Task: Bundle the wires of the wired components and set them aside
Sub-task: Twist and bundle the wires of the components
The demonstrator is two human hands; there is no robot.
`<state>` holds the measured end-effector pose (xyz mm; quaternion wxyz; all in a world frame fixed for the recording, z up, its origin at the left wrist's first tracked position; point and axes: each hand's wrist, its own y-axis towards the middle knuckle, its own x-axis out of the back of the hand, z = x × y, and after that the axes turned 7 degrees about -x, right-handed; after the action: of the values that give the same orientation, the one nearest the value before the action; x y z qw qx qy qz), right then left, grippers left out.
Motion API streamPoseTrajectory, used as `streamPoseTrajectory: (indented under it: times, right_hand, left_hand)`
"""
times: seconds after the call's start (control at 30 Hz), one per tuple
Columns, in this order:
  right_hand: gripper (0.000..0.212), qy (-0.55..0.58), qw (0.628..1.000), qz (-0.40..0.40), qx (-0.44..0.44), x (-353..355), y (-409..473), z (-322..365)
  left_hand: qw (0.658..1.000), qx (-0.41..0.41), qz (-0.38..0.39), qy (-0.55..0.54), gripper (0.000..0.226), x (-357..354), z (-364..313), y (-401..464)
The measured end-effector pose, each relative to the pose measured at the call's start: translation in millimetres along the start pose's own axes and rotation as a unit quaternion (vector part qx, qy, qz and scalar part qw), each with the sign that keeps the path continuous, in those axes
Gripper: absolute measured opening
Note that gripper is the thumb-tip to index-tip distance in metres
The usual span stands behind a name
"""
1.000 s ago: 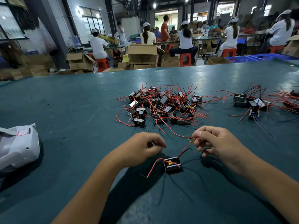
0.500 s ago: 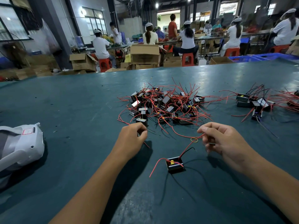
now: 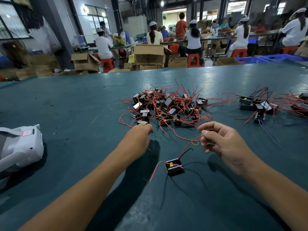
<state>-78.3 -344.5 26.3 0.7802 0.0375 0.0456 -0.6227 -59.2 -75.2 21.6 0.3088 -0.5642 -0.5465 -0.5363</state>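
Our left hand (image 3: 139,135) has reached farther, grasping a boxy black wired component (image 3: 143,122); our right hand (image 3: 218,140) pinches thin red wire (image 3: 185,148).

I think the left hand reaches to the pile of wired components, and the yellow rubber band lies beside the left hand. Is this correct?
Not quite. In the head view the left hand does reach to the pile of wired components, but the yellow rubber band lies beside the right hand.

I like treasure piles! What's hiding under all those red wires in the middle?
Under the red wires sit many small black boxes, heaped on the green table. Whatever lies at the bottom is covered.
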Motion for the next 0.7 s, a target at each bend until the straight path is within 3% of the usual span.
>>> streamPoseTrajectory:
  times: [0.17, 0.33, 0.37, 0.43, 0.5, 0.6, 0.7]
  right_hand:
    - [0.016, 0.006, 1.0, 0.006, -0.007, 1.6, 0.7, 1.1]
    - [0.021, -0.005, 1.0, 0.009, -0.01, 2.6, 1.3, -0.5]
    - [0.021, -0.007, 1.0, 0.01, -0.007, 2.6, 1.6, -0.9]
    - [0.023, -0.019, 1.0, 0.011, 0.005, 2.9, 2.0, -1.5]
    - [0.025, -0.036, 0.999, 0.016, 0.027, 2.9, 2.4, -3.0]
    - [0.028, -0.071, 0.995, 0.031, 0.065, 1.5, 1.5, -3.6]
    - [0.027, -0.118, 0.988, 0.04, 0.087, 2.0, -0.1, -3.7]
  left_hand:
    - [0.988, -0.061, 0.037, 0.137, 0.037, 6.0, 9.1, 21.9]
    - [0.981, -0.088, 0.023, 0.173, 0.032, 15.2, 6.2, 41.6]
    - [0.988, -0.091, 0.009, 0.124, 0.028, 19.1, 0.2, 41.9]
    - [0.993, -0.088, -0.017, -0.072, 0.016, 25.5, -22.5, 36.0]
    - [0.967, -0.092, 0.019, -0.237, 0.014, 25.5, -50.7, 25.6]
    - [0.93, -0.099, 0.072, -0.346, 0.014, 10.7, -76.2, 3.5]
    - [0.91, -0.101, 0.047, -0.4, 0.011, -0.4, -77.5, -11.1]
